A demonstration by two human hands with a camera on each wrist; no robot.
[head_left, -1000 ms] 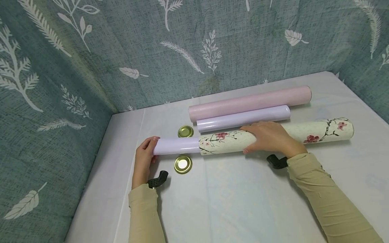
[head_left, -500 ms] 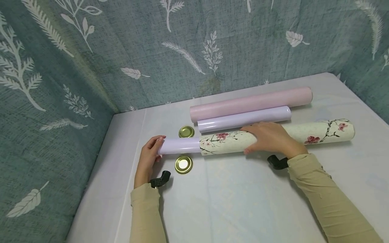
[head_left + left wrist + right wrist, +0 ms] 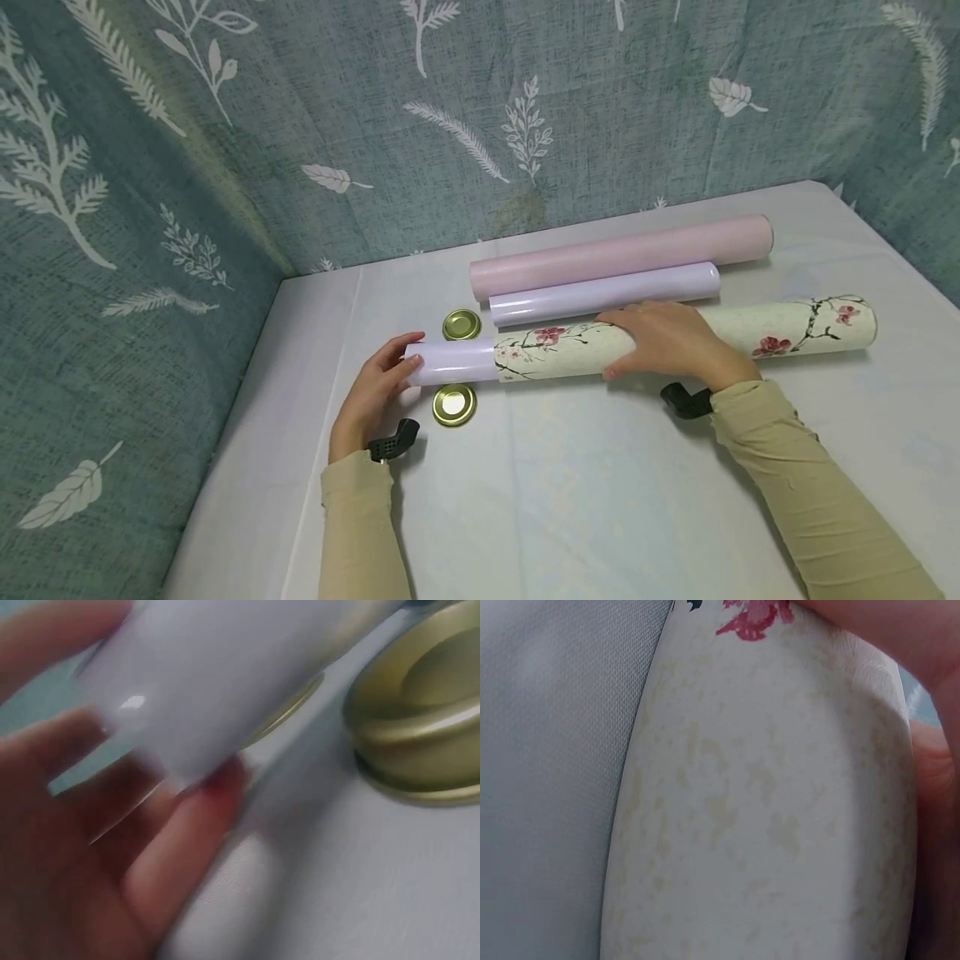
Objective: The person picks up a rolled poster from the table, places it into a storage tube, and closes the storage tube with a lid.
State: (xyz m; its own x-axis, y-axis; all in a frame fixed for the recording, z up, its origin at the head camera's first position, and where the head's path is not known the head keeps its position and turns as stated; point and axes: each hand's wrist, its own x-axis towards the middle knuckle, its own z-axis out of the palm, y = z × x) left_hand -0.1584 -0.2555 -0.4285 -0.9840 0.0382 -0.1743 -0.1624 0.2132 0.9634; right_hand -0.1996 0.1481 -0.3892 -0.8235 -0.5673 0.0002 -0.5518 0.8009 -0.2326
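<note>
A glossy lavender roll (image 3: 453, 362) extends from the left end of a cream, flower-patterned roll (image 3: 562, 351). My left hand (image 3: 372, 393) grips the lavender roll's outer end, thumb on the near side; in the left wrist view the fingers (image 3: 187, 847) curl round the end of the roll (image 3: 210, 667). My right hand (image 3: 667, 340) lies over the middle of the patterned roll, its fingers round the far side and thumb on the near side. The right wrist view shows the patterned surface (image 3: 757, 802) close up beside the fingers.
Behind the patterned roll lie a second lavender roll (image 3: 607, 295) and a pink roll (image 3: 622, 255). One gold lid (image 3: 461, 324) sits behind the held lavender roll, another gold lid (image 3: 454, 404) in front. A patterned curtain (image 3: 420, 167) stands behind the white table (image 3: 585, 500).
My left hand has moved right, and less of the held lavender roll shows outside the patterned roll. My right hand has kept its hold and place.
</note>
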